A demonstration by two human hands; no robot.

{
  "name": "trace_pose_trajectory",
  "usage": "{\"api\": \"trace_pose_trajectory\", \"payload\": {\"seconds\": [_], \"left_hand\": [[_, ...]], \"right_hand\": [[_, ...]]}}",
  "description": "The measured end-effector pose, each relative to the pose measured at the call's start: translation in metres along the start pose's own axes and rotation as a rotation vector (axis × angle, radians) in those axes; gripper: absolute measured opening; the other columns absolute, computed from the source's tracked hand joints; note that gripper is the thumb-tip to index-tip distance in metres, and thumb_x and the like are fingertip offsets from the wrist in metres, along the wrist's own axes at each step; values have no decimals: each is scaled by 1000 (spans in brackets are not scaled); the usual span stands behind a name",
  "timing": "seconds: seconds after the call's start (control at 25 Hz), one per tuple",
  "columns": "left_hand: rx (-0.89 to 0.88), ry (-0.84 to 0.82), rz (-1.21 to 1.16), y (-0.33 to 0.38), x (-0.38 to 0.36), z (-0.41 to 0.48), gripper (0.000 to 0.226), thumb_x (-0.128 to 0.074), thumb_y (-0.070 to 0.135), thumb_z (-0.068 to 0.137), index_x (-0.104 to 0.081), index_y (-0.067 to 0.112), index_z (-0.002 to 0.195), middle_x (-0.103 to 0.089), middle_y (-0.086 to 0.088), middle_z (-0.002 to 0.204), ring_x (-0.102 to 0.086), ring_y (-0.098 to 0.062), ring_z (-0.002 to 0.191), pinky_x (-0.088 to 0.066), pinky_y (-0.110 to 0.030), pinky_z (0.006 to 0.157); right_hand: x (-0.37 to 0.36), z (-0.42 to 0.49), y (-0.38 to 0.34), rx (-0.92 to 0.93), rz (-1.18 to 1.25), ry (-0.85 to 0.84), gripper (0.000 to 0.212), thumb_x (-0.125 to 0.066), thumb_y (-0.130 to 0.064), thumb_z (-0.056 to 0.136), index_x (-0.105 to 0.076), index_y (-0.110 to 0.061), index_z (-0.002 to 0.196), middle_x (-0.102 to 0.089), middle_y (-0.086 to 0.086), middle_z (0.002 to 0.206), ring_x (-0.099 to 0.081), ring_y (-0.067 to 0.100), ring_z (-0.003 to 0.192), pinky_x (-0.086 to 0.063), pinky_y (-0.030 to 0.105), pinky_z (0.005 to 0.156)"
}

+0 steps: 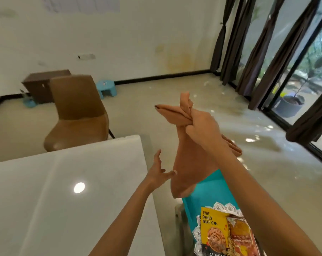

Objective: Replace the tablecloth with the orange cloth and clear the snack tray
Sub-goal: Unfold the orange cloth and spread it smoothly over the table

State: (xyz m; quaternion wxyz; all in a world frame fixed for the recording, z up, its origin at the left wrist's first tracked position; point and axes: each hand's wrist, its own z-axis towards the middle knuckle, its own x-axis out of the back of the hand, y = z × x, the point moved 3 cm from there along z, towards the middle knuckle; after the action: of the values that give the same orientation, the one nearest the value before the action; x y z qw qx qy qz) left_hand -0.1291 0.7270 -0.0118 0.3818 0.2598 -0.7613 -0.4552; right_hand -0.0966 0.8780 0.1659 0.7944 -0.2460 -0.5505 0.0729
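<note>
My right hand (200,124) grips a bunched corner of the orange cloth (188,165), which hangs down in the air to the right of the white table (45,191). My left hand (157,171) is open with spread fingers just left of the hanging cloth, its thumb near the cloth's edge. Below the cloth lies a teal surface (210,191) holding a silver snack tray (224,208) with a yellow almond packet (212,231) and an orange-brown snack packet (241,235). My right forearm covers part of the tray.
A brown leather chair (78,111) stands at the table's far side. Behind it are a dark wooden cabinet (38,85) and a small blue stool (106,88). Dark curtains (267,52) and glass doors line the right wall, beside shiny open floor.
</note>
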Motion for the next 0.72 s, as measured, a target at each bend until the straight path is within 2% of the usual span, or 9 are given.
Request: {"api": "trace_pose_trajectory", "payload": {"seconds": [0.12,0.2,0.24,0.32,0.4,0.48,0.56,0.6,0.72], "left_hand": [[-55,29,-51,13,31,-22,111,-74,42,79,13,40,147,-11,-1,161,-32,-30,141,-39,-40,107],[-134,111,-100,27,69,-65,117,-78,46,72,16,48,141,-11,-2,160,-33,-29,140,-38,-37,105],[-174,179,-117,33,87,-89,122,-81,51,65,18,51,138,-12,-3,159,-33,-27,139,-37,-35,105],[-222,379,-156,37,128,-142,135,-82,57,51,15,45,143,-15,-3,158,-31,-25,141,-36,-42,112],[-257,611,-136,22,168,-202,136,-85,52,56,10,30,150,-9,-2,160,-19,-20,147,-28,-44,118],[-238,812,-80,-5,204,-260,134,-85,52,58,6,22,152,-2,0,162,-7,-12,149,-18,-38,122],[-87,971,-4,-32,236,-312,150,-84,65,44,12,23,151,4,-1,162,-3,-18,150,-16,-45,122],[-1,1022,10,-47,248,-333,159,-82,72,35,21,29,148,9,0,161,-3,-24,150,-16,-50,120],[6,1051,16,-90,264,-374,155,-74,83,29,36,52,134,27,3,157,11,-32,148,-4,-66,112]], "right_hand": [[27,-10,-57,130,84,44,25,-52,-7,79,-59,-12,103,-63,6,83,-57,25,72,-33,22,53],[43,-38,-114,278,195,64,25,-53,-5,79,-62,-12,101,-67,4,83,-60,23,75,-40,26,57],[51,-51,-144,342,295,67,23,-54,-4,79,-63,-13,98,-68,2,83,-62,20,75,-45,28,61],[65,-78,-202,453,482,46,20,-55,-3,81,-61,-18,92,-65,-8,78,-61,6,73,-46,18,64],[68,-106,-259,543,602,-12,21,-57,-5,85,-60,-23,95,-62,-16,81,-60,-1,76,-44,9,67],[62,-131,-303,601,681,-74,18,-59,-10,88,-61,-24,99,-64,-12,87,-64,4,83,-49,13,74],[47,-152,-332,615,767,-110,19,-62,-13,87,-64,-22,103,-68,-7,94,-66,8,89,-53,17,79],[38,-160,-341,600,820,-122,22,-64,-13,84,-65,-22,105,-69,-5,97,-67,9,90,-54,19,80],[-10,-162,-343,436,922,-200,32,-65,-19,76,-68,-32,104,-72,-7,97,-70,10,89,-56,23,75]]}}
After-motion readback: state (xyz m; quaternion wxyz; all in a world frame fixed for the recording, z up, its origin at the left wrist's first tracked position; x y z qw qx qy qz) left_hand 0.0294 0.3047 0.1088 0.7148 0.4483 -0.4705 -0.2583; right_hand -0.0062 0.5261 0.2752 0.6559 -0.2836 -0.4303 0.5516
